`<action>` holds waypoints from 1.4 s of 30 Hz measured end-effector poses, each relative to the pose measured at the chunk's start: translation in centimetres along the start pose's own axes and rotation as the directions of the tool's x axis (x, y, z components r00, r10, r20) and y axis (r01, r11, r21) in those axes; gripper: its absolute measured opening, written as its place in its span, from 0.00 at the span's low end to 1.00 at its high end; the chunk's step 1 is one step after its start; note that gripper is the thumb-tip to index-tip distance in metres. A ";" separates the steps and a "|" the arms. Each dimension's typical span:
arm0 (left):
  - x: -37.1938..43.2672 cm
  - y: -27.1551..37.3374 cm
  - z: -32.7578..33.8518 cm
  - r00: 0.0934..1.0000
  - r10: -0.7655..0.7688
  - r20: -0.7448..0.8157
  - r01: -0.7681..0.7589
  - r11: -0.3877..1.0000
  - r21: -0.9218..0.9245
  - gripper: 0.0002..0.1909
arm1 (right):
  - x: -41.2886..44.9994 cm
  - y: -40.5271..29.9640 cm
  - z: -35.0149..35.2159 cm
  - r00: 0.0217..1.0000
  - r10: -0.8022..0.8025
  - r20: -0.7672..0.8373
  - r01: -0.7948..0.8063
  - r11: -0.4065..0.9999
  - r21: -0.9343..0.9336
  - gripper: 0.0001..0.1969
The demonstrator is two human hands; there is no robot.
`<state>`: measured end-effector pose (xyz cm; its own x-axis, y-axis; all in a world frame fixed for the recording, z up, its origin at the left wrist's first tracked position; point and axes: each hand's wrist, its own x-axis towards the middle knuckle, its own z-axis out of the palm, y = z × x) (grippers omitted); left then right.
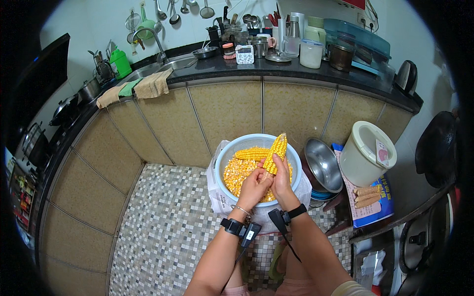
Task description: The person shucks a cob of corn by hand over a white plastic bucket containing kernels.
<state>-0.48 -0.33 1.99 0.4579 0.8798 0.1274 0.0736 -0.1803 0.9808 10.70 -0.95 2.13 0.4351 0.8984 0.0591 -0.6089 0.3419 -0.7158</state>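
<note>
A yellow ear of corn (277, 150) is held tilted over a light-blue plastic colander (221, 155), its tip pointing up and away from me. My right hand (282, 179) wraps the ear from the right side. At the lower end, where a stretch of bare cob shows, my left hand (255, 187) grips with thumb and bent fingers. Loose corn kernels (237, 172) lie beneath in the colander, and a second ear of corn (251, 153) rests on them near the far rim. My hands hide part of the kernels and of the held cob.
Printed paper (219, 196) lies under the colander. To its right are a stainless steel bowl (323, 162), a lidded cream bucket (364, 155) and several stripped cobs (367, 196). Cabinet doors (226, 111) stand close in front, below a black countertop (207, 72). Mosaic tiles (166, 229) cover the floor.
</note>
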 end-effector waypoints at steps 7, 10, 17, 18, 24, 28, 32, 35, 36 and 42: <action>0.2 -0.3 -0.3 0.977 -0.117 0.181 0.182 0.896 -0.406 0.08 | -0.6 -0.9 0.9 0.998 0.054 0.039 -0.055 0.998 0.027 0.15; 0.3 0.4 0.1 0.979 -0.164 0.119 0.202 0.835 -0.512 0.11 | -0.6 -0.7 0.8 0.997 0.054 0.050 -0.057 0.997 0.056 0.16; 0.2 0.6 -0.1 0.975 -0.199 0.103 0.223 0.835 -0.503 0.14 | -0.6 -0.6 0.9 0.997 0.052 0.065 -0.056 0.996 0.065 0.16; 0.2 0.8 0.0 0.974 -0.199 0.104 0.224 0.835 -0.502 0.14 | -0.5 -0.6 0.8 0.997 0.051 0.063 -0.055 0.996 0.065 0.16; 0.0 1.4 0.1 0.978 -0.188 0.090 0.208 0.839 -0.503 0.16 | -0.4 -0.5 0.6 0.995 0.071 0.070 -0.076 0.994 0.074 0.15; -0.1 1.5 0.1 0.974 -0.195 0.116 0.227 0.809 -0.543 0.18 | -0.6 -0.5 0.8 0.996 0.065 0.065 -0.070 0.995 0.069 0.14; -0.1 1.7 0.0 0.969 -0.209 0.136 0.249 0.797 -0.550 0.18 | -0.7 -0.7 1.0 0.996 0.063 0.059 -0.067 0.996 0.063 0.14; -0.1 1.9 0.0 0.970 -0.193 0.149 0.243 0.804 -0.543 0.18 | -0.7 -0.8 1.0 0.996 0.060 0.063 -0.064 0.996 0.066 0.14; -0.1 1.9 -0.1 0.970 -0.194 0.149 0.244 0.803 -0.543 0.18 | -0.7 -0.8 0.9 0.996 0.060 0.063 -0.064 0.996 0.066 0.14; 0.2 0.9 -0.2 0.966 -0.171 0.193 0.248 0.821 -0.514 0.23 | -0.4 -0.4 0.8 0.998 0.050 0.037 -0.053 0.996 0.072 0.14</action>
<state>-0.50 -0.23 2.93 0.6009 0.7960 -0.0735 -0.2813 0.2967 0.9126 10.28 -1.20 2.97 0.3788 0.9242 0.0489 -0.6772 0.3127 -0.6660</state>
